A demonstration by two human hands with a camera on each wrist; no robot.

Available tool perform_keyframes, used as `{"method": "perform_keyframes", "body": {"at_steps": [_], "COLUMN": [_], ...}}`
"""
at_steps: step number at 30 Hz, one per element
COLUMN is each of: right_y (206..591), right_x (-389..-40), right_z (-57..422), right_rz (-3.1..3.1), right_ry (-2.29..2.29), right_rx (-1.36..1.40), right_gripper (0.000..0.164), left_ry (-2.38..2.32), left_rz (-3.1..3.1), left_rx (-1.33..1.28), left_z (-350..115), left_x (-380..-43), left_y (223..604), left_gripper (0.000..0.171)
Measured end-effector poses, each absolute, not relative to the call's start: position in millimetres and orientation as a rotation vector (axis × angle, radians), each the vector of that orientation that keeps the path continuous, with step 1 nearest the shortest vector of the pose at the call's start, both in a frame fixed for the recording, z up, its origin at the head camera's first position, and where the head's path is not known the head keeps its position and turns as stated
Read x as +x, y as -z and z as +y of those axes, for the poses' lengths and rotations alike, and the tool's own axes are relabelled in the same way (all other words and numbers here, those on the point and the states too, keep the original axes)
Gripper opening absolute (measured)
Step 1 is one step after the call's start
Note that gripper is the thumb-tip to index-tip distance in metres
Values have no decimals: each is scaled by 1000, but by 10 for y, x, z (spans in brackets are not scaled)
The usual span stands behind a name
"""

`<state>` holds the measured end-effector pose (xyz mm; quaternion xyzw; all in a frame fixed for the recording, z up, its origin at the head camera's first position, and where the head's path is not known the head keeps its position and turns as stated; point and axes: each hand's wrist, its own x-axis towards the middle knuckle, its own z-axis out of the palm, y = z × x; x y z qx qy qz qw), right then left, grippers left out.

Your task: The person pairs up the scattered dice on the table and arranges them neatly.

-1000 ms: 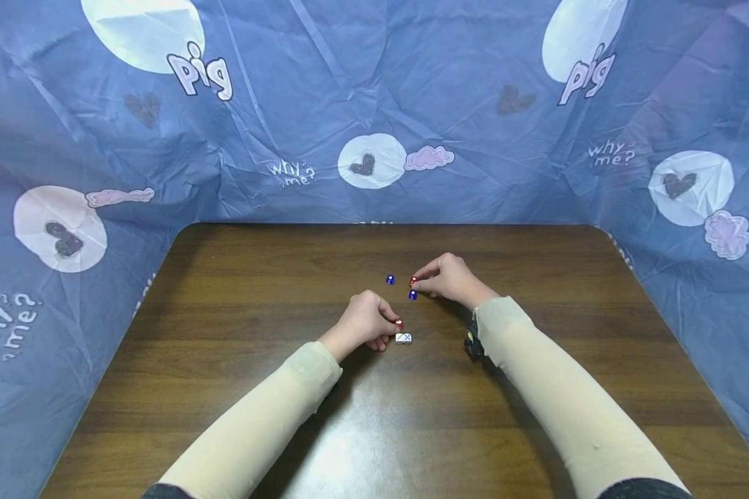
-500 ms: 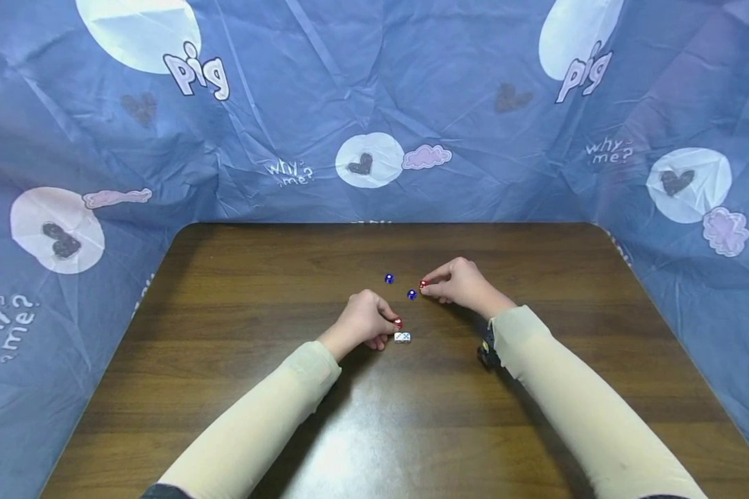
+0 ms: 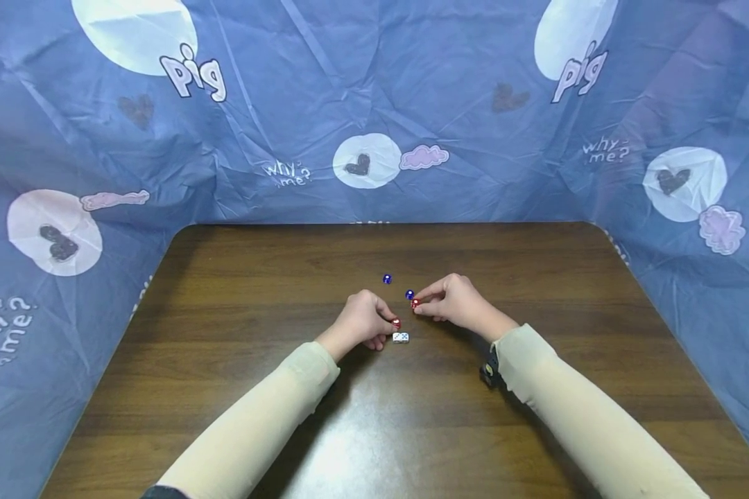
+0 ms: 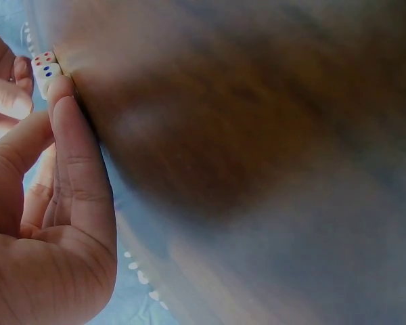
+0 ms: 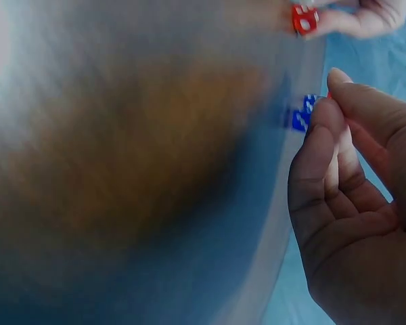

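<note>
I see the left hand (image 3: 358,322), a far blue die (image 3: 387,278) beyond its fingertips, which pinch one red die (image 3: 396,323) just beside the white dice (image 3: 401,337); then a near blue die (image 3: 409,294) beside another red die (image 3: 415,305), pinched by the right hand's (image 3: 458,303) fingertips.

White glare on the tabletop (image 3: 412,402)

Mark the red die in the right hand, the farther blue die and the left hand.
Red die (image 3: 415,303): head view, exposed surface.
Farther blue die (image 3: 387,278): head view, middle.
Left hand (image 3: 361,319): head view, middle of hand.
</note>
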<state>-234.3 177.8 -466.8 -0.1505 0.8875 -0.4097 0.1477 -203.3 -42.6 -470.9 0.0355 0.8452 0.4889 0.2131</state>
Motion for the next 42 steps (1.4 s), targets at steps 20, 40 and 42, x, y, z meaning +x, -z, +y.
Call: {"method": "perform_keyframes", "body": {"at_steps": [20,40,42], "right_y": [4786,4819,4812], "right_x": [-2176,-2175,-2173], "right_z": [1573,1592,1590], "right_rz": [2622,2596,2593], "right_ry": [999,1015,1018], "right_rx": [-722,-704,-698], "right_gripper": [12,14,14], "left_ry": [-1348,-1337,-1340], "left_rz": [2362,2357,2355], "left_rx": [133,126,124], "left_z": [-423,-425,-423], "left_x": [-2031,-2043,-2044], "left_y": [4675,4692,4689], "left_gripper": [6,8,8]}}
